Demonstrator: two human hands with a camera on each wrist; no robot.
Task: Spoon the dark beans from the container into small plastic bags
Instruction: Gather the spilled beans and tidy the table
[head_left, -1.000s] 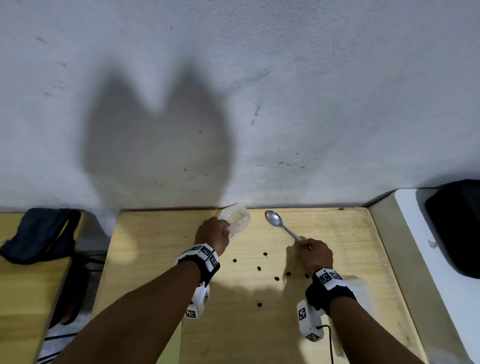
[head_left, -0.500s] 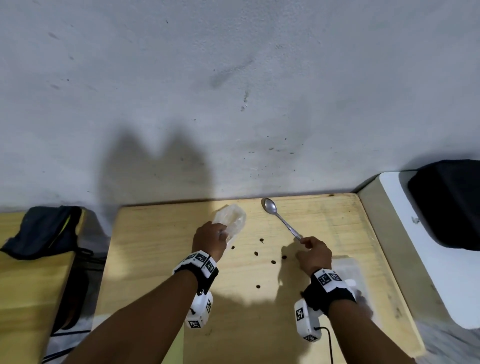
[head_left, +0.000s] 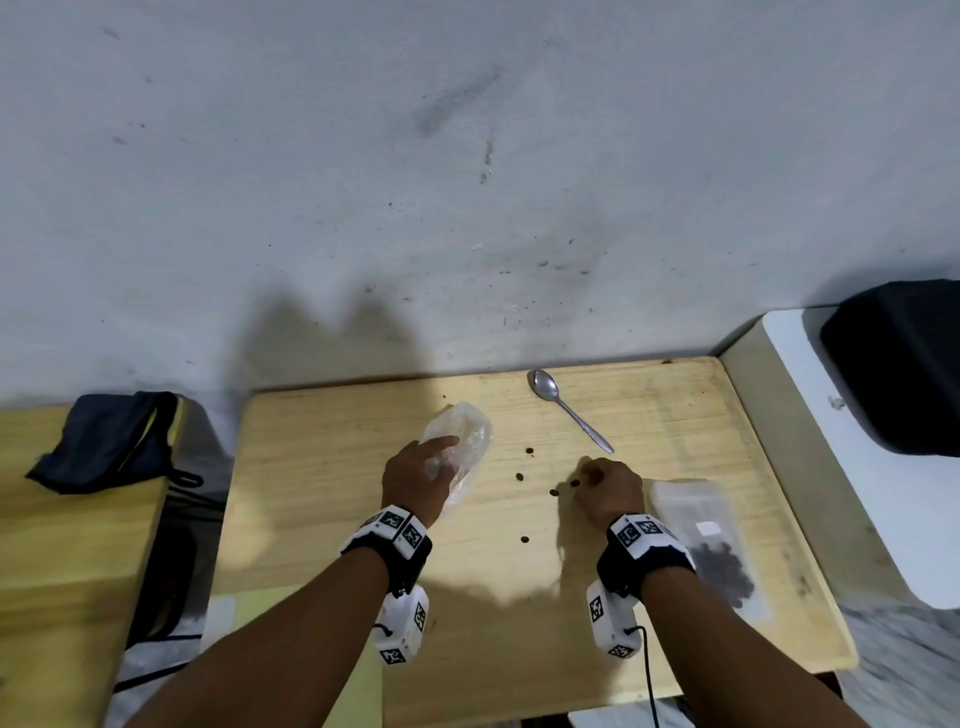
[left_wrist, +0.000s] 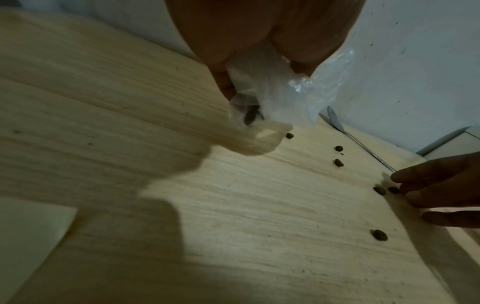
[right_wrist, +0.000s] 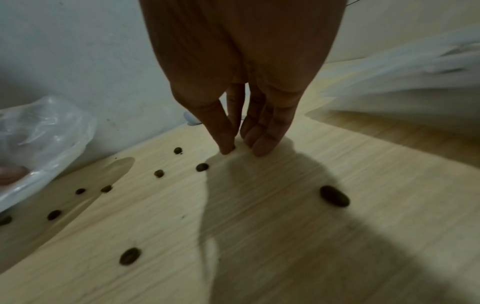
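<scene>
My left hand (head_left: 415, 478) grips a small clear plastic bag (head_left: 465, 441) just above the wooden table (head_left: 311, 519); the left wrist view shows the bag (left_wrist: 272, 92) bunched in the fingers with one dark bean inside. Several loose dark beans (head_left: 524, 539) lie scattered between my hands. My right hand (head_left: 608, 488) points its straight fingers down at the table, thumb tip touching a bean (right_wrist: 233, 147). The metal spoon (head_left: 569, 413) lies free beyond that hand. A clear pouch of dark beans (head_left: 719, 566) lies flat to the right of my right wrist.
A grey wall runs along the table's far edge. A dark cloth (head_left: 104, 441) lies on the neighbouring table at left. At right a black object (head_left: 904, 364) sits on a white surface. A pale sheet (left_wrist: 26, 226) lies near the front left.
My right hand has let go of the spoon, which now lies on the table, and has drawn back to the loose beans. The left hand still holds the bag.
</scene>
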